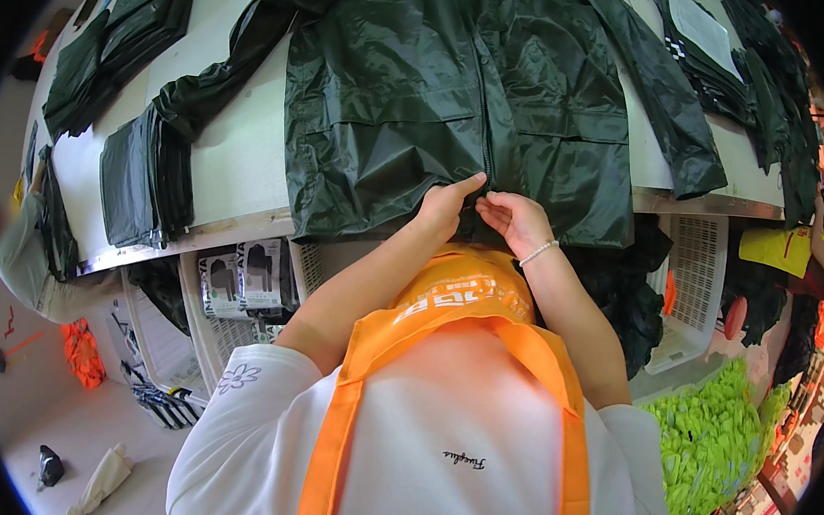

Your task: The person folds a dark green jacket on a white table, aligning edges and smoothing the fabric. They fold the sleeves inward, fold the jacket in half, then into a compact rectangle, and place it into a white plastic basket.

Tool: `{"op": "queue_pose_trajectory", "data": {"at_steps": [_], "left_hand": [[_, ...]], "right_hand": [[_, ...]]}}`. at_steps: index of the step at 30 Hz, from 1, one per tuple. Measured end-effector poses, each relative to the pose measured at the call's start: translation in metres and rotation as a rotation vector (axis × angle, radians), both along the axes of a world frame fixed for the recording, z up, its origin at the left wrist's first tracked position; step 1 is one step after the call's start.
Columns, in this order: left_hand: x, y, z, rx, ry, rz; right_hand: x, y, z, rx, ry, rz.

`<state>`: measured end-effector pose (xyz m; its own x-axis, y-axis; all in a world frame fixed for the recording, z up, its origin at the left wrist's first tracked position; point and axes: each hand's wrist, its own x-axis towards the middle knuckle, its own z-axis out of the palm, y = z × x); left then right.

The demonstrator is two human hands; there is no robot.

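A dark green, shiny rain jacket point(386, 91) lies spread front up on the table, its sleeves stretched out to both sides. Its front zipper point(487, 118) runs down the middle toward me. At the zipper's lower end my left hand point(445, 205) pinches the jacket's front edge, thumb pointing up along it. Close beside it, my right hand point(519, 220), with a beaded bracelet at the wrist, is closed with bent fingers at the other front edge. The small zipper parts between my fingertips are hidden.
Folded dark green garments point(147, 179) are stacked on the table point(234, 185) to the left, with more at far right. Below the edge stand white plastic baskets point(696, 280) and packaged goods point(246, 278). Bright green garments point(708, 436) are heaped at right. Another person point(22, 236) is at far left.
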<state>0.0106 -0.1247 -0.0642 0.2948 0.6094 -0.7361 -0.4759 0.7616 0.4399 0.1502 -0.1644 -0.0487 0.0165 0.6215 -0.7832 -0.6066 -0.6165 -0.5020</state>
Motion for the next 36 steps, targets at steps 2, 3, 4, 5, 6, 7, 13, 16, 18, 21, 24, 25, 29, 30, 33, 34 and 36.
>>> {"op": "queue_pose_trajectory", "data": {"at_steps": [2,3,4,5,6,7,13,16,18,21,24,25,29,30,33,34,36], "left_hand": [[-0.001,0.0,0.006,-0.005,-0.007,0.024],[0.0,0.0,0.009,-0.008,-0.011,0.035],[-0.001,-0.001,0.009,-0.004,-0.025,0.035],[-0.002,0.0,0.01,0.001,-0.04,0.036],[-0.002,0.0,0.01,0.007,-0.055,0.037],[-0.001,-0.001,0.009,0.031,-0.039,0.022],[-0.008,-0.005,-0.001,0.206,0.337,-0.255],[-0.017,-0.005,-0.012,0.291,0.661,-0.53],[-0.02,-0.007,0.01,0.344,0.765,-0.648],[-0.027,-0.013,-0.003,0.295,0.814,-0.663],[-0.035,-0.023,0.0,0.279,0.733,-0.558],[-0.039,-0.031,-0.002,0.324,0.709,-0.504],[-0.048,-0.045,0.009,0.293,0.681,-0.407],[-0.046,-0.05,0.01,0.265,0.618,-0.295],[-0.052,-0.069,0.005,0.131,0.715,-0.54],[-0.052,-0.082,0.005,0.045,0.89,-0.692],[-0.053,-0.107,0.019,0.369,1.009,-0.517]], "right_hand": [[0.0,0.0,0.0,0.02,-0.003,0.005],[0.0,0.0,0.001,0.021,-0.01,0.001],[-0.001,-0.001,0.003,0.021,-0.016,-0.004],[-0.001,-0.001,0.004,0.022,-0.023,-0.009],[-0.001,-0.001,0.005,0.029,-0.023,-0.01],[-0.001,-0.001,0.005,0.035,-0.024,-0.012],[-0.003,-0.001,0.01,0.057,-0.07,-0.01],[-0.004,-0.001,0.009,0.102,-0.114,0.028],[-0.004,-0.002,0.009,0.142,-0.239,0.146],[-0.002,0.004,0.004,0.474,-0.989,0.654],[-0.004,0.017,0.026,1.138,-1.669,1.162],[0.0,0.025,0.033,1.171,-1.7,1.335],[-0.007,0.063,0.039,1.488,-1.533,1.506],[-0.01,0.068,0.035,1.508,-1.469,1.512],[-0.017,0.1,0.036,1.404,-1.447,1.79],[-0.018,0.116,0.04,1.31,-1.398,1.835],[-0.012,0.151,0.041,1.533,-1.578,1.754]]}}
